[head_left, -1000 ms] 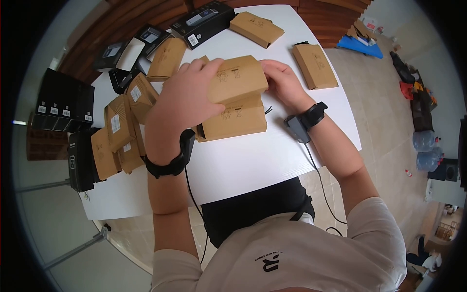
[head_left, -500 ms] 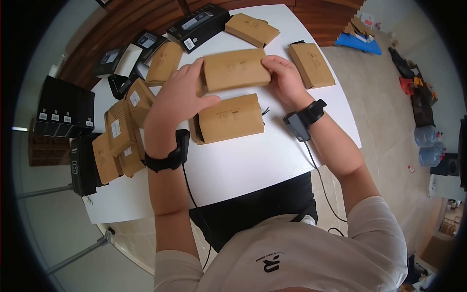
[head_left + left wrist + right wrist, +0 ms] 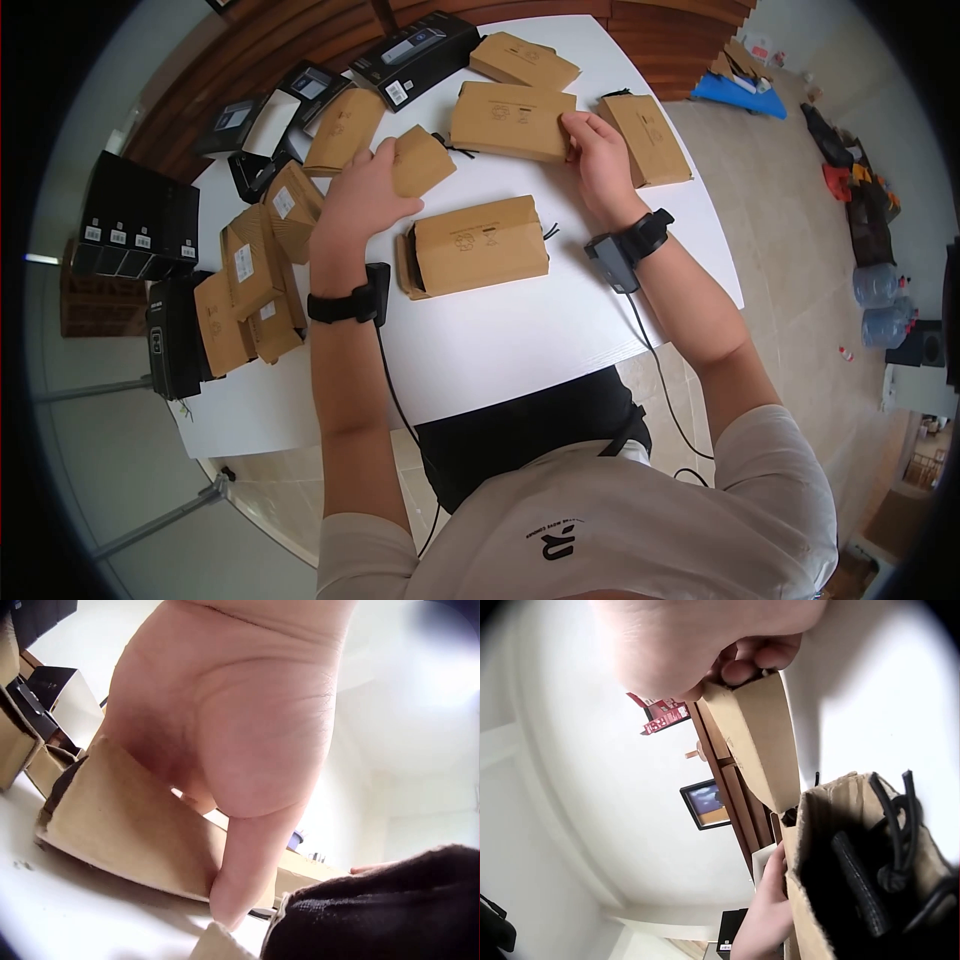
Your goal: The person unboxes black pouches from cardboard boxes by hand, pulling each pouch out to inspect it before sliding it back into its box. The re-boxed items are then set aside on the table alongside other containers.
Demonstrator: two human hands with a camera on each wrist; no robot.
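Note:
Pinched at its right end by my right hand (image 3: 603, 165), a brown cardboard box (image 3: 512, 120) lies at the table's middle back. My left hand (image 3: 362, 197) grips a smaller-looking brown box (image 3: 422, 161), its fingers over the left part; in the left wrist view the thumb presses along that box (image 3: 135, 825). Between my forearms another brown box (image 3: 482, 246) rests on the table, black cords out of its right end. In the right wrist view its open end (image 3: 810, 900) shows black contents, and my right hand's fingers (image 3: 757, 660) curl round the other box's edge.
Brown boxes (image 3: 243, 262) are piled at the left, beside upright black boxes (image 3: 135, 225). More black boxes (image 3: 415, 55) stand along the back. Single brown boxes lie at the back (image 3: 523, 60) and right (image 3: 647, 139) of the white table (image 3: 520, 340).
The box from both hands has moved back and right, held by my right hand alone. My left hand has let go of it and taken hold of the smaller-looking box.

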